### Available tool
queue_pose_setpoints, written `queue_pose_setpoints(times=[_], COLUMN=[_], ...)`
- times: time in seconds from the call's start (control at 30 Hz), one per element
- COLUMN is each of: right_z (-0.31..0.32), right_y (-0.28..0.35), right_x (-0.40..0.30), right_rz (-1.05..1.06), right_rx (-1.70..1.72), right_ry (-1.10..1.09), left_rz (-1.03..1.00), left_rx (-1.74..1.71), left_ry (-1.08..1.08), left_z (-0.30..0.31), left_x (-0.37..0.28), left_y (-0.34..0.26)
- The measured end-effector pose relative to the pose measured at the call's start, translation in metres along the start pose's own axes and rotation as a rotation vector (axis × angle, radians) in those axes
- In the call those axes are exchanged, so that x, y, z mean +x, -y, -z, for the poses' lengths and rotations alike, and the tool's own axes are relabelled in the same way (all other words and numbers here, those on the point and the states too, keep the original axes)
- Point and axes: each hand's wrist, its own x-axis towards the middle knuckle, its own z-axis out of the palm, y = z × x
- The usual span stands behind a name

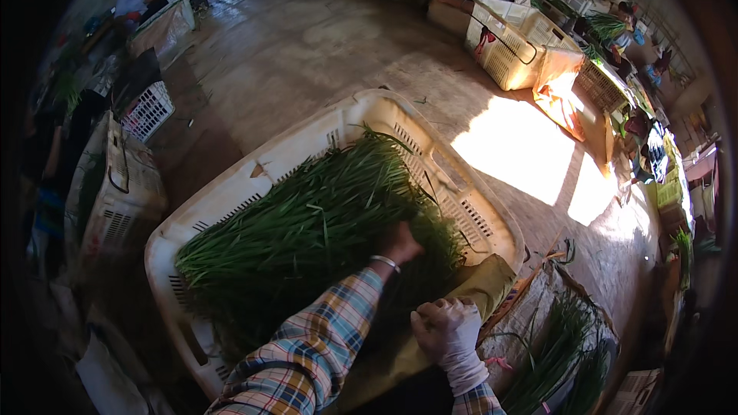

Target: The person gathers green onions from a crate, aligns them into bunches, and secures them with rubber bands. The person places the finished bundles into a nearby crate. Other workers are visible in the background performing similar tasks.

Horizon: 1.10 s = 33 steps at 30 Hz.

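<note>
A large off-white plastic crate (230, 167) stands tilted in the view before me, holding a thick layer of long green leafy stalks (300, 213). Their pale cut ends lie toward the crate's left side. My left hand (400, 243), bare with a bracelet at the wrist, reaches into the crate over the leaves. It is blurred, and its fingertips are hidden. My right hand (450, 323), in a pale glove, is curled into a fist beside the crate's near right corner. Olive-coloured cloth (490, 285) drapes over that corner, close to the fist; nothing shows in the fist.
More green stalks (553, 334) lie on a pale woven sheet (507, 351) at my right. Another crate (124, 207) stands at left, near a seated person. Beyond the sunlit concrete floor (519, 144), a white crate (507, 40) and several people line the right side.
</note>
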Motion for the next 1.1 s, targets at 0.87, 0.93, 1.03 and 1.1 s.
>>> queue_pose_setpoints(times=[0.87, 0.93, 1.03, 1.1], right_z=[-0.002, 0.001, 0.006, 0.021], right_y=[-0.001, -0.002, 0.003, 0.007], right_x=[-0.004, -0.003, 0.010, 0.013], right_rz=[-0.059, -0.103, -0.259, -0.393], right_rx=[-0.042, 0.062, 0.769, 0.916], right_ry=[0.055, 0.068, -0.271, -0.109], left_rz=[-0.307, -0.320, -0.342, -0.381], left_rx=[-1.147, -1.168, -1.188, -1.184], left_ry=[0.045, 0.078, 0.117, 0.173], left_z=[0.089, 0.087, 0.087, 0.084], left_x=[-0.068, -0.080, -0.101, -0.110], left_y=[0.075, 0.076, 0.078, 0.073])
